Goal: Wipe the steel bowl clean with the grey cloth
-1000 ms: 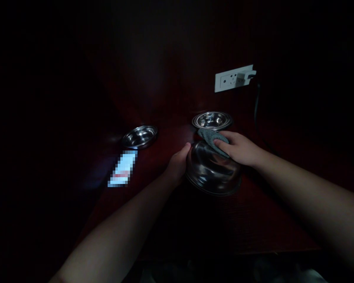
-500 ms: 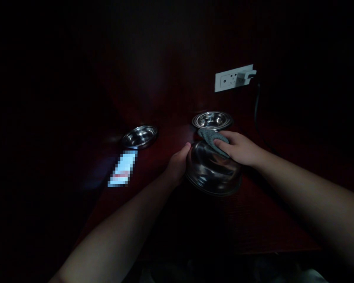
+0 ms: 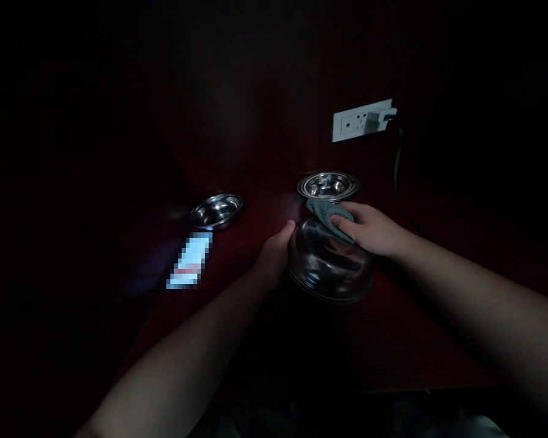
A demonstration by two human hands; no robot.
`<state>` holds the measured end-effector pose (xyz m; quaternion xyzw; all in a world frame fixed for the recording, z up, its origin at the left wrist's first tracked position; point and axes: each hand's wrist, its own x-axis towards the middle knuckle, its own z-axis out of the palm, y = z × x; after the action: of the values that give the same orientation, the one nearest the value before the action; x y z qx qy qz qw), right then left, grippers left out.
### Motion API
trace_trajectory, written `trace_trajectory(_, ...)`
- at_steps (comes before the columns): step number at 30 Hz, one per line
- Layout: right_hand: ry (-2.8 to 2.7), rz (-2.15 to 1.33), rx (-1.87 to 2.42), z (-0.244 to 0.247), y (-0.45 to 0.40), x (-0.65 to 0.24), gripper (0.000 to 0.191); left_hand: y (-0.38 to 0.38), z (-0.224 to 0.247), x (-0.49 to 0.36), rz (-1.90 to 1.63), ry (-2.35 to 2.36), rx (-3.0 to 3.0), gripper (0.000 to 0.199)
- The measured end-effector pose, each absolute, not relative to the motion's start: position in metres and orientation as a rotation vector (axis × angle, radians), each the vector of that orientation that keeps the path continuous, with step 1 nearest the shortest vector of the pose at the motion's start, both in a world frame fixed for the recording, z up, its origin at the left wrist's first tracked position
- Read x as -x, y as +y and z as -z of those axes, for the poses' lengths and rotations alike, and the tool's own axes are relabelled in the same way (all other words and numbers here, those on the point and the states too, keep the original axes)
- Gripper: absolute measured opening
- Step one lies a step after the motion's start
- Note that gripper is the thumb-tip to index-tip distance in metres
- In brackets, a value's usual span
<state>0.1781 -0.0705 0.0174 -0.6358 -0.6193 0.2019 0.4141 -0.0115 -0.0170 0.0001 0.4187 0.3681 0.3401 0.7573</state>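
A shiny metal bowl (image 3: 331,267) is tilted on its side, with its rounded outside turned toward me. My left hand (image 3: 276,252) grips it at the left, thumb up along the side and the other fingers hidden. In my right hand (image 3: 369,228) is a grey-green cloth (image 3: 326,213), pinched between thumb and fingers and pressed against the upper part of the bowl. Just behind the cloth sits a stack of metal bowls (image 3: 329,185). Another metal bowl (image 3: 217,211) stands off to the left, open side up.
A lit, pixelated screen (image 3: 190,260) lies on the dark red table (image 3: 237,255) at left. On the back wall a white socket plate (image 3: 361,121) holds a plug (image 3: 382,115), whose cord (image 3: 397,161) hangs down on the right. Surroundings are very dark.
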Motion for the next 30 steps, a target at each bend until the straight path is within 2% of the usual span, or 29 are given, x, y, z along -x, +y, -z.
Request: trace_trajectory(30, -1.58, -0.472, 1.609, -0.0181, -0.0709, -0.1786, 0.024, -0.0172, -0.0006, 0.0108, -0.746, 0.807, -0.918, 0.039)
